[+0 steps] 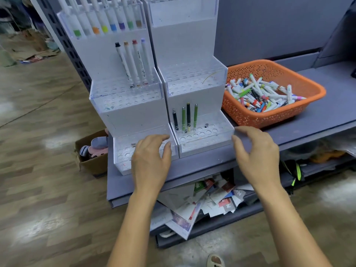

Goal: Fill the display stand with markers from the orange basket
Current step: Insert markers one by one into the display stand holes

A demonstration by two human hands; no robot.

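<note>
Both hands empty. Left hand [150, 157] hangs loose-fingered over the lowest step of the left display stand [123, 116]. Right hand [256, 151] has its fingers spread and curved at the front right corner of the right display stand [192, 45], contact unclear. Probably squaring the stands before loading. Orange basket [316, 87] sits on the shelf [327, 116] just right of the stands, within easy reach, heaped with markers [260, 95]. Most holes [202, 134] vacant, so filling looks barely begun.

Soft, even indoor light falls from above, leaving pale glare patches on the wooden floor [48, 143] and a faint sheen on the clear display stand [192, 54]. Wide-angle distortion bends the edges, and the top-left corner is blurred.
</note>
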